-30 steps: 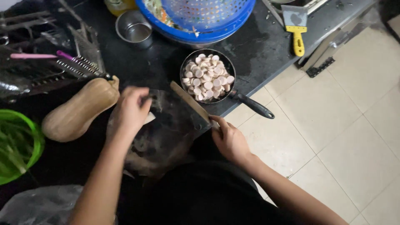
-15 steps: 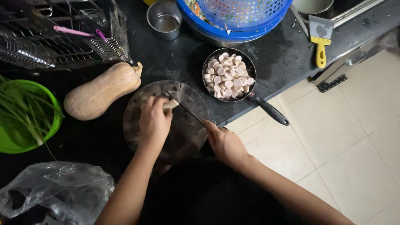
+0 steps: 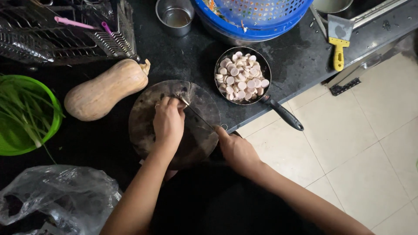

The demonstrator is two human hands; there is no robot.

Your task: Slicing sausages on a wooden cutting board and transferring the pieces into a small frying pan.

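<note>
A round dark cutting board (image 3: pixel 146 126) lies on the black counter. My left hand (image 3: pixel 167 122) presses a small pale piece of food down on it, mostly hidden under my fingers. My right hand (image 3: pixel 237 152) grips the handle of a knife (image 3: pixel 198 115) whose thin blade runs up-left to meet the fingertips of the left hand. Just beyond the board sits a small black pan (image 3: pixel 243 78) full of several pale round slices, its handle pointing toward the floor side.
A butternut squash (image 3: pixel 106 89) lies left of the board. A green colander of greens (image 3: pixel 26 115), a dish rack (image 3: pixel 65 30), a steel cup (image 3: pixel 175 16), a blue basket (image 3: pixel 257 17), a yellow-handled scraper (image 3: pixel 338 41) and a plastic bag (image 3: pixel 52 196) surround it. Tiled floor at right.
The view has shifted so the board sits more central. Both hands stay on the board, with the knife blade now lying flatter and closer against the left fingertips.
</note>
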